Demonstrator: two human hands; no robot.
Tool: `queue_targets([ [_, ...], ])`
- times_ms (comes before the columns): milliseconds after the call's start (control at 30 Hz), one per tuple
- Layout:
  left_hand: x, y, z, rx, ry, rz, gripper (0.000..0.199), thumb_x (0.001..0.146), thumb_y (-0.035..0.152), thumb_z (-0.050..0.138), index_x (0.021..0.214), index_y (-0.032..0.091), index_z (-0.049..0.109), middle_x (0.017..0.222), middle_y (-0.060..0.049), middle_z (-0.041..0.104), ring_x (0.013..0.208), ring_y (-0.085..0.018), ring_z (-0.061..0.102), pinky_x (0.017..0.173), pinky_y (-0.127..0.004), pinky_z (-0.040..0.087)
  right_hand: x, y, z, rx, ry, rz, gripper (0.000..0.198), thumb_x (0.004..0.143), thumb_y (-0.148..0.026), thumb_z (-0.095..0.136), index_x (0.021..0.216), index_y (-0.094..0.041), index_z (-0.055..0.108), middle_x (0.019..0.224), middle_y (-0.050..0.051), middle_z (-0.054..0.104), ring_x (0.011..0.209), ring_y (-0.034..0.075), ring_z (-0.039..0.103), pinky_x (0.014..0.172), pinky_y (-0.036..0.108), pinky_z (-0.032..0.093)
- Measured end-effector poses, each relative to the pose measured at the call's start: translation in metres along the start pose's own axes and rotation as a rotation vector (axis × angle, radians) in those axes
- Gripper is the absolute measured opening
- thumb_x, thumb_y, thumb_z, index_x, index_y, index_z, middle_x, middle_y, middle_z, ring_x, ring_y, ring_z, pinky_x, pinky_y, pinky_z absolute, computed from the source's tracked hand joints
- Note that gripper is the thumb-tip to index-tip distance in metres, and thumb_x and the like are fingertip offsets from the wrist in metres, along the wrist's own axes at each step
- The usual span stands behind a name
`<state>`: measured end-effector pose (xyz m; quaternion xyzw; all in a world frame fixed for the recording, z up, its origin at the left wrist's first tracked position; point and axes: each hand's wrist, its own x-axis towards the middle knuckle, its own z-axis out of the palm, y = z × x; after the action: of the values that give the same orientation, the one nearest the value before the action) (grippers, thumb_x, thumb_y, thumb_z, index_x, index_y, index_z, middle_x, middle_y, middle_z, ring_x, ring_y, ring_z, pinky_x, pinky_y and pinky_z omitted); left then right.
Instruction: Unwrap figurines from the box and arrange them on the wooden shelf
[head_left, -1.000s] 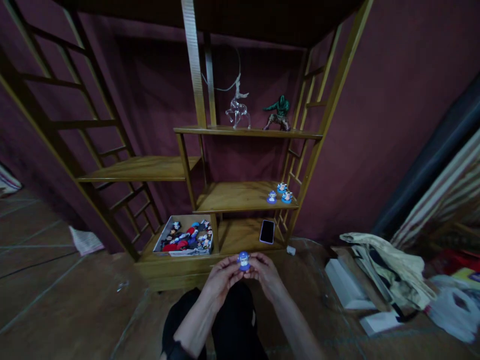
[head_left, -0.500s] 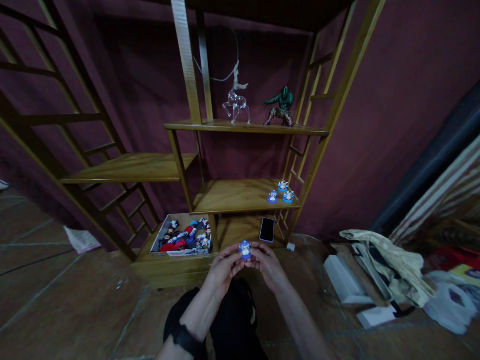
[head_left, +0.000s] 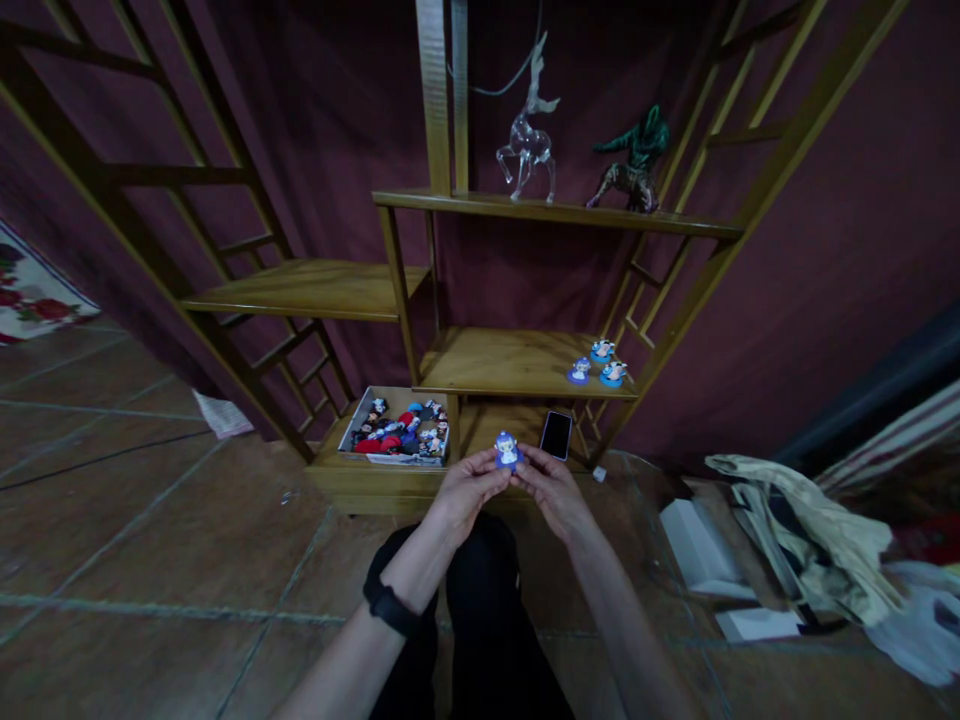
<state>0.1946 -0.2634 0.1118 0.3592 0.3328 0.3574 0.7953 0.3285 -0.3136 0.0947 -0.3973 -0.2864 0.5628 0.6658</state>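
Between my hands is a small purple and white figurine [head_left: 507, 452], upright on a purple base. My left hand [head_left: 469, 490] pinches its left side, and my right hand [head_left: 551, 485] grips the right side. Both hands are closed on it in front of the low shelf. On the middle shelf [head_left: 495, 360] stand a similar purple figurine [head_left: 579, 371] and two blue-based figurines [head_left: 613, 374]. A shallow box [head_left: 360, 425] at lower left holds several small figurines in red, blue and black.
A dark-screened phone [head_left: 556, 435] lies on the lowest shelf, right of my hands. Above stand a clear deer statuette [head_left: 530, 145] and a green crouching figure [head_left: 637, 160]. Cloth [head_left: 817, 530], white boxes [head_left: 705, 550] and a plastic bag [head_left: 919, 620] lie on the floor at right.
The view has shifted, so the shelves appear higher and further right. The figurine now faces the camera more upright, with its base showing. Both hands still hold it.
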Motion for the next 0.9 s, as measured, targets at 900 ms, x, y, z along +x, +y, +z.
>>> queue_targets([
  [900, -0.012, 0.035, 0.018, 0.352, -0.147, 0.268, 0.046, 0.055, 0.024, 0.076, 0.096, 0.011, 0.061, 0.082, -0.007, 0.069, 0.068, -0.015, 0.063, 0.070, -0.028, 0.049, -0.009, -0.034, 0.024, -0.083, -0.096, -0.034, 0.036, 0.063, -0.025, 0.073, 0.097, -0.021, 0.061, 0.090, 0.002, 0.065, 0.077, 0.012, 0.059, 0.070, 0.025, 0.046],
])
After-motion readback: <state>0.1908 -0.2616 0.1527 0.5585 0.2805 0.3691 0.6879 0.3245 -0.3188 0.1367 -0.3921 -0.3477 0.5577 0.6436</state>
